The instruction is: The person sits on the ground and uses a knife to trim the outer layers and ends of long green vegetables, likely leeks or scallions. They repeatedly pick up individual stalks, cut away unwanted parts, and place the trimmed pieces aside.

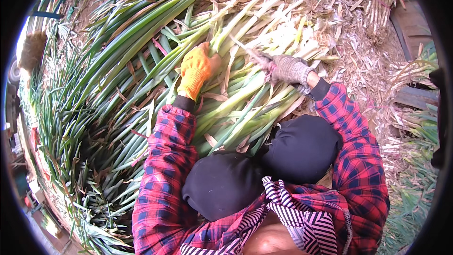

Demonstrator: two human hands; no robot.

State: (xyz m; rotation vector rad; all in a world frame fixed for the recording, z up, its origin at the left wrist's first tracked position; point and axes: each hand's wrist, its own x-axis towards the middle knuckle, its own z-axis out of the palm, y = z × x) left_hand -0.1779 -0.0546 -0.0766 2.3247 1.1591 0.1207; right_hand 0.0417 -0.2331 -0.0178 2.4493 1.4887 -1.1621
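Note:
My left hand (196, 69), in an orange knitted glove with bare fingertips, is closed around green onion stalks (221, 40) in the middle of a large heap. Their pale ends point to the upper right. My right hand (290, 69), in a dirty grey-brown glove, grips a knife (260, 58) with a thin blade and what looks like a wrapped handle. The blade points up and left over the stalks, towards my left hand. Loose green onions (233, 113) lie between my forearms and against my knees. The fingers under both gloves are partly hidden.
Long green leaves (116, 63) spread across the left side. Dry husks and trimmings (357, 60) cover the ground to the right. A tied bundle of green onions (382, 3) stands at the upper right, near a wooden board (412, 24). My black-clad knees (226, 184) border the heap.

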